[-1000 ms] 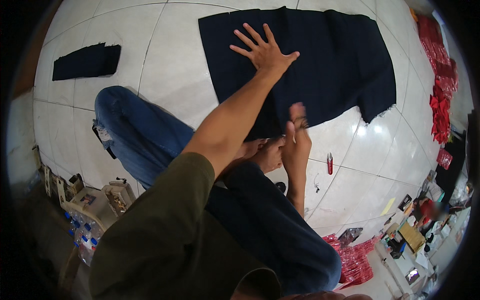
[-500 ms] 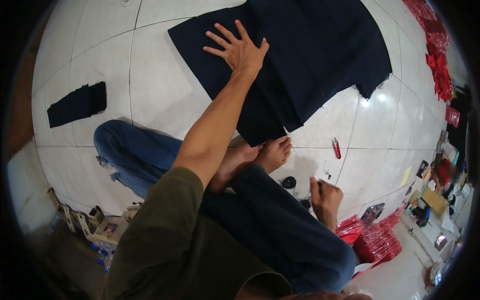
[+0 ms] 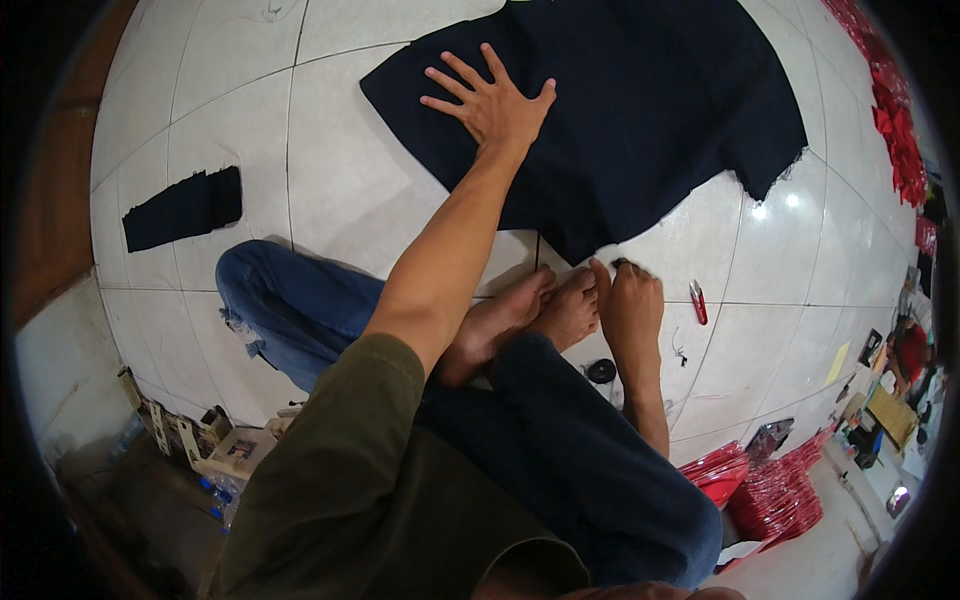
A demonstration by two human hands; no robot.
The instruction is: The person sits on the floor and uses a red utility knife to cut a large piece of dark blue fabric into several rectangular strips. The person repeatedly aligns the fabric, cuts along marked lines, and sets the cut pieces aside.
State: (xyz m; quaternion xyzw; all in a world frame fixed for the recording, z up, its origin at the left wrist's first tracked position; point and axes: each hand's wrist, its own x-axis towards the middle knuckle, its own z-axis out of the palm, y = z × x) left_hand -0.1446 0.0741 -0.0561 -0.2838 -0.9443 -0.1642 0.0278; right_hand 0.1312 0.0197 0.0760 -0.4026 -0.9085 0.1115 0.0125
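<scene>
My left hand (image 3: 503,112) lies flat with fingers spread on a large piece of dark navy fabric (image 3: 660,110) on the floor. Beside my feet and close to the fabric's near corner, my right hand (image 3: 633,300) is closed, its knuckles up. A small dark bit shows at its fingers, but I cannot make out what it is. Red-handled thread snips (image 3: 698,303) rest on the tiles just right of that hand. A small round black object (image 3: 601,371) sits by my knee, left of the right forearm.
A smaller dark fabric piece (image 3: 184,208) lies at the left on the tiled floor. Shiny red wrapped bundles (image 3: 775,495) are near my right knee, with more red material (image 3: 893,125) at the far right. Assorted items clutter the right edge. Plastic bottles (image 3: 222,497) stand lower left.
My right hand has moved forward and left, from beside the red bundles to the fabric's near corner. The fabric's near edge has shifted away, uncovering more of my toes. My left hand stays spread.
</scene>
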